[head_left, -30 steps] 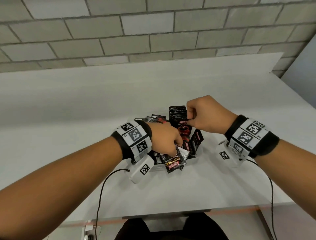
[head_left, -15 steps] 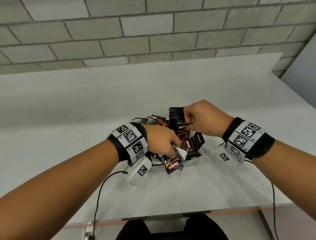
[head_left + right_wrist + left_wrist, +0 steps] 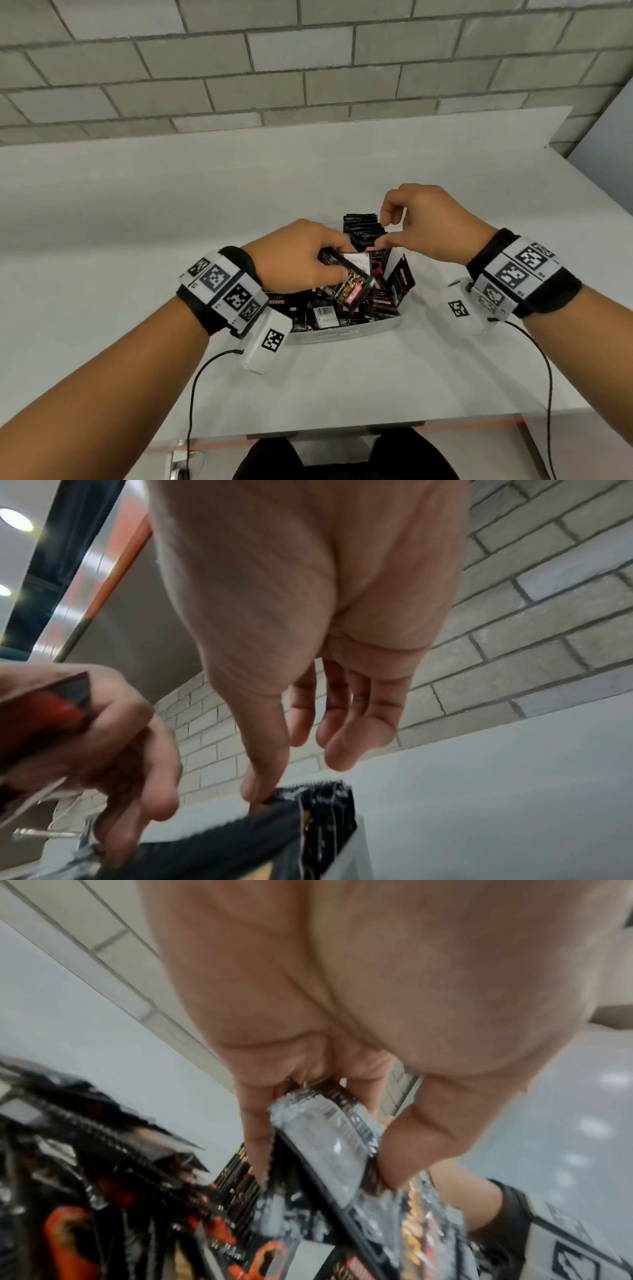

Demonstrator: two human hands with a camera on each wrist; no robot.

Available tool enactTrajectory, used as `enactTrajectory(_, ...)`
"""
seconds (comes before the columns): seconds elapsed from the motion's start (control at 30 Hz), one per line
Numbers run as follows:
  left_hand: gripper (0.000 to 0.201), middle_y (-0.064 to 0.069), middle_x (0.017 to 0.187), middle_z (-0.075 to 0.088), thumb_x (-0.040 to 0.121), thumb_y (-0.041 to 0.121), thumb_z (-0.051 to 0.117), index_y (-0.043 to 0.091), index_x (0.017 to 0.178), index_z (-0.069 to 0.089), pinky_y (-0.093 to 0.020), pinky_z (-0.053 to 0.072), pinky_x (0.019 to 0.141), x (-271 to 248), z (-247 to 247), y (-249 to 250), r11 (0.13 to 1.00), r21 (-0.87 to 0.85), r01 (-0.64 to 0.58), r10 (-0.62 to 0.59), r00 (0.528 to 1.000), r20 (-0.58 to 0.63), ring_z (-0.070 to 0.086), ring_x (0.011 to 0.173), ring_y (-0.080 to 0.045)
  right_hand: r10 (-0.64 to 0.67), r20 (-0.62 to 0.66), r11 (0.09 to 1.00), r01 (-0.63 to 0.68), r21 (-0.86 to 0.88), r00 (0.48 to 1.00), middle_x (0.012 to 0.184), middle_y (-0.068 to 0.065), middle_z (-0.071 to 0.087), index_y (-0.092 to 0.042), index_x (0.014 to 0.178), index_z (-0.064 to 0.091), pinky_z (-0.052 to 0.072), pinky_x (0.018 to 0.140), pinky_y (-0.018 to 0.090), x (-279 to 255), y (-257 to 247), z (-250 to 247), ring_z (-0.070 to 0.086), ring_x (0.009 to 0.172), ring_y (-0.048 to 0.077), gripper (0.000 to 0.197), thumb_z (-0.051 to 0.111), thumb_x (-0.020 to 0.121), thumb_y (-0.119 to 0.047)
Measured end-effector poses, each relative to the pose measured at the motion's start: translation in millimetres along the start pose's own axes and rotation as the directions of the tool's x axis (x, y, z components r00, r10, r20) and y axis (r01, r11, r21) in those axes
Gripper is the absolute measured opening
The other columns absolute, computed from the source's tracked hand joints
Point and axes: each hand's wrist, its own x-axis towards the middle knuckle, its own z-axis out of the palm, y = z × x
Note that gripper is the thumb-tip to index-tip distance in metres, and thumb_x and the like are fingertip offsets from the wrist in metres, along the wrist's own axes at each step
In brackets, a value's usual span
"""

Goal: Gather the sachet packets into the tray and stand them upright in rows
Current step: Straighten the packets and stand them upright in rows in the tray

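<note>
A shallow white tray (image 3: 346, 335) holds black sachets: a loose heap (image 3: 325, 313) in its near part and an upright row (image 3: 361, 224) at its far end. My left hand (image 3: 342, 265) pinches a small bundle of sachets (image 3: 354, 286) between thumb and fingers, tilted above the heap; the left wrist view shows that bundle (image 3: 329, 1139) in the fingertips. My right hand (image 3: 383, 229) hovers over the upright row with its fingers loosely spread and nothing in it. In the right wrist view its thumb (image 3: 260, 785) touches the top edge of the row (image 3: 318, 794).
The tray sits near the middle of a white table (image 3: 137, 212), whose near edge (image 3: 342, 430) is close to my body. A grey brick wall (image 3: 308, 61) runs behind it. Sensor cables (image 3: 191, 394) hang from both wrists over the near tabletop.
My right hand has opened from a pinch and risen a little over the upright row. My left hand has lifted its bundle of sachets toward that row.
</note>
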Motion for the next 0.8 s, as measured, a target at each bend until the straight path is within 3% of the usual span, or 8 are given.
enactTrajectory(0.1,0.002,0.009,0.084,0.072,0.095,0.025,0.068,0.027,0.096,0.067,-0.033,0.056,0.069,-7,-3,-4,0.988,-0.154,0.014,-0.043,0.981,-0.189,0.070,0.071,-0.006,0.047,-0.038,0.990,-0.042,0.138,0.998,0.076,-0.009,0.066,-0.025,0.082,0.069,0.042,0.063,0.016,-8,-16,-9,0.058,0.065,0.000,0.015,0.076,0.086,-0.037)
enactTrajectory(0.2,0.013,-0.008,0.097,0.077,0.097,0.022,0.068,0.015,0.107,0.062,-0.052,0.062,0.068,-13,1,-4,0.863,-0.503,0.048,-0.173,0.963,-0.205,0.077,0.072,-0.034,-0.004,0.045,0.889,-0.017,0.457,0.999,0.075,0.001,0.071,-0.021,0.089,0.071,0.052,0.063,0.030,-19,-42,-14,0.067,0.067,0.016,0.023,0.060,0.099,-0.038)
enactTrajectory(0.27,0.023,-0.017,0.099,0.076,0.096,0.021,0.069,0.009,0.114,0.060,-0.060,0.061,0.068,-16,6,-3,0.783,-0.620,0.044,-0.211,0.957,-0.199,0.075,0.073,-0.043,-0.038,0.066,0.880,0.003,0.474,0.997,0.077,0.002,0.071,-0.024,0.098,0.066,0.057,0.063,0.037,-23,-55,-10,0.068,0.066,0.021,0.019,0.069,0.092,-0.043)
enactTrajectory(0.33,0.028,-0.019,0.103,0.076,0.096,0.020,0.069,0.006,0.118,0.058,-0.058,0.062,0.068,-17,11,-3,0.709,-0.704,0.026,-0.234,0.951,-0.200,0.075,0.074,-0.045,-0.021,0.058,0.893,-0.008,0.450,0.998,0.077,0.002,0.071,-0.026,0.108,0.061,0.059,0.063,0.038,-23,-61,0,0.068,0.061,0.018,0.034,0.082,0.082,-0.034)
enactTrajectory(0.5,0.016,-0.024,0.114,0.072,0.100,0.006,0.059,0.001,0.116,0.056,-0.051,0.063,0.076,-20,20,-7,0.520,-0.852,-0.054,-0.268,0.937,-0.223,0.074,0.091,-0.045,0.112,0.022,0.830,-0.106,0.548,0.993,0.074,0.005,0.076,-0.020,0.114,0.064,0.058,0.058,0.027,-19,-56,7,0.072,0.059,0.016,0.037,0.082,0.082,-0.013)
enactTrajectory(0.6,0.020,-0.023,0.108,0.074,0.100,-0.002,0.056,0.000,0.120,0.053,-0.047,0.064,0.075,-24,20,-14,0.516,-0.852,-0.090,-0.297,0.914,-0.276,0.074,0.093,-0.042,0.139,-0.025,0.848,-0.106,0.519,0.990,0.079,0.000,0.077,-0.022,0.100,0.073,0.060,0.068,0.031,-17,-48,4,0.073,0.071,0.016,0.021,0.082,0.082,-0.016)
enactTrajectory(0.7,0.021,-0.022,0.103,0.076,0.099,0.000,0.058,0.004,0.119,0.052,-0.045,0.065,0.072,-31,18,-22,0.532,-0.843,-0.079,-0.357,0.882,-0.308,0.075,0.083,-0.044,0.138,-0.222,0.901,-0.029,0.434,0.965,0.088,-0.012,0.063,-0.033,0.087,0.079,0.043,0.075,0.013,-18,-39,0,0.058,0.079,0.004,0.017,0.087,0.075,-0.026)
enactTrajectory(0.8,0.037,-0.021,0.095,0.076,0.099,0.001,0.060,0.019,0.126,0.042,-0.050,0.064,0.075,-34,19,-27,0.538,-0.840,-0.068,-0.412,0.848,-0.332,0.073,0.073,-0.048,0.131,-0.313,0.809,0.082,0.582,0.941,0.075,0.004,0.063,-0.032,0.089,0.081,0.044,0.070,0.024,-21,-38,-6,0.052,0.066,0.019,0.015,0.084,0.079,-0.020)
